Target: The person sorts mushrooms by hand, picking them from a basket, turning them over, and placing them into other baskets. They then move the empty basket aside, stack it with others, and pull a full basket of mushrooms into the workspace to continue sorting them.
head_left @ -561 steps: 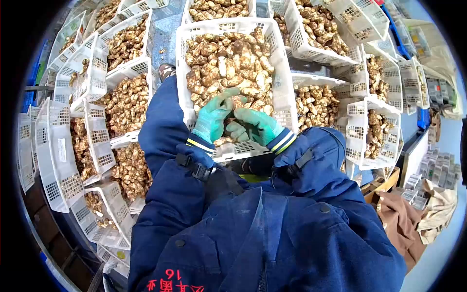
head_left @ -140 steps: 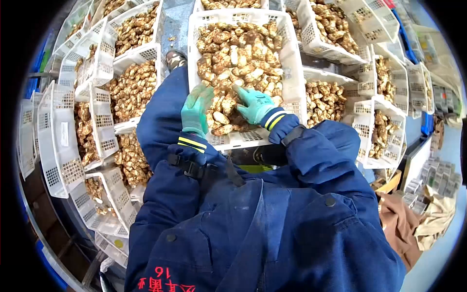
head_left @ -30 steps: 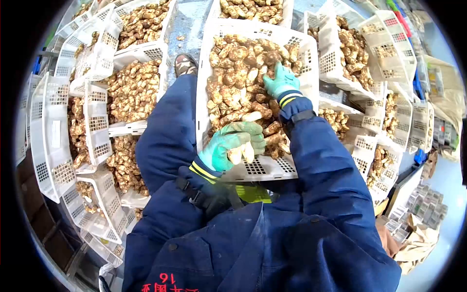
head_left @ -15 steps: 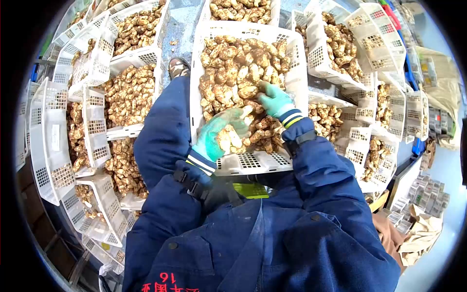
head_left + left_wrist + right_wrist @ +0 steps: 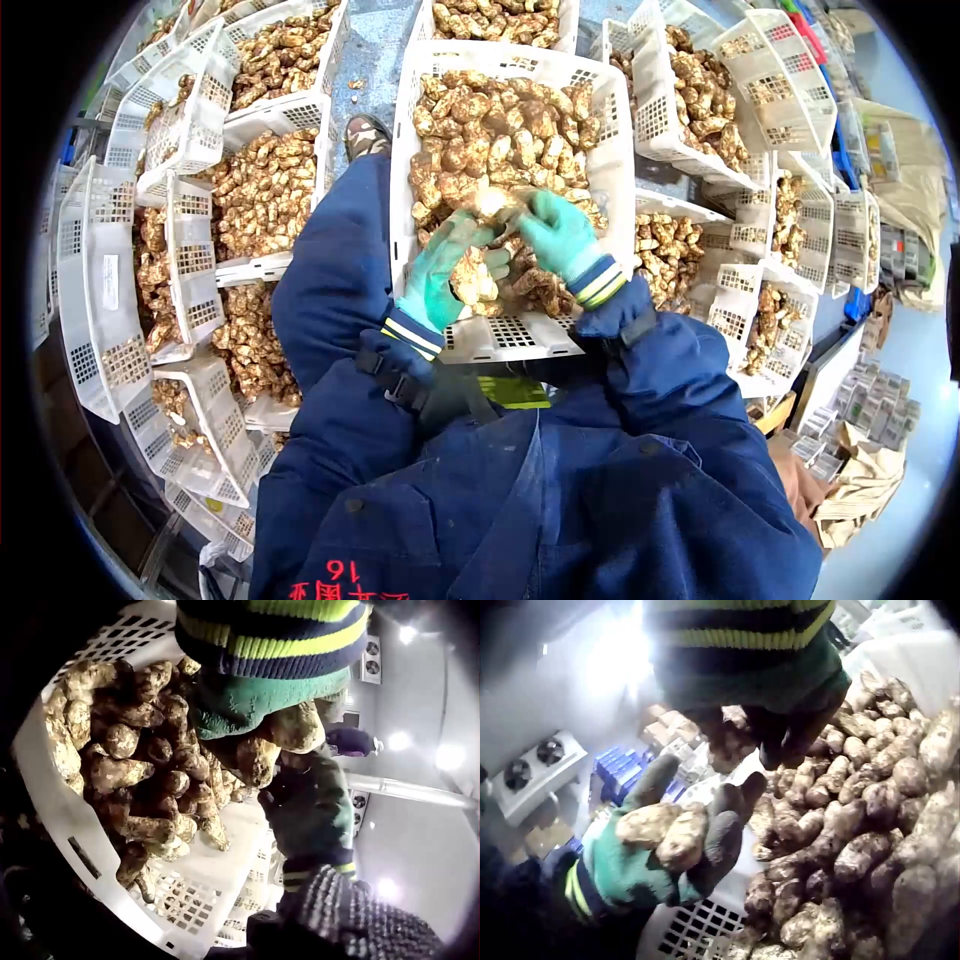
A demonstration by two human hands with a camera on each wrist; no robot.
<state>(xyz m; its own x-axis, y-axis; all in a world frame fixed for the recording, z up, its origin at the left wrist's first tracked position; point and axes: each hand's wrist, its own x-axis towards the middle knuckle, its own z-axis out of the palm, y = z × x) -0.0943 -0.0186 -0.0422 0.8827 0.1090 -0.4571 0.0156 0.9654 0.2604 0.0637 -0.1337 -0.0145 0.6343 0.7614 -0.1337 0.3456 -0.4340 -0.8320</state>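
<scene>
Left of the white crate (image 5: 512, 336), other crates (image 5: 187, 258) hold heaps of brown mushrooms. Over the white crate's near end, the left hand (image 5: 440, 275) cups two pale mushrooms (image 5: 470, 283) in its palm, its fingers (image 5: 468, 230) curled loosely round them. Just right of it, above the white crate's middle, the right hand (image 5: 556, 236) pinches a single mushroom (image 5: 493, 203) between thumb and fingers, close to the left fingertips. Right of the white crate stand more filled crates (image 5: 660, 112).

Free way in from above only: central crate (image 5: 510, 335) bare at its near end, mushrooms (image 5: 500, 130) heaped across middle and far end, left hand (image 5: 450, 270) and right hand (image 5: 555, 235) over the heap, filled crates (image 5: 195, 250) crowding left and right.
</scene>
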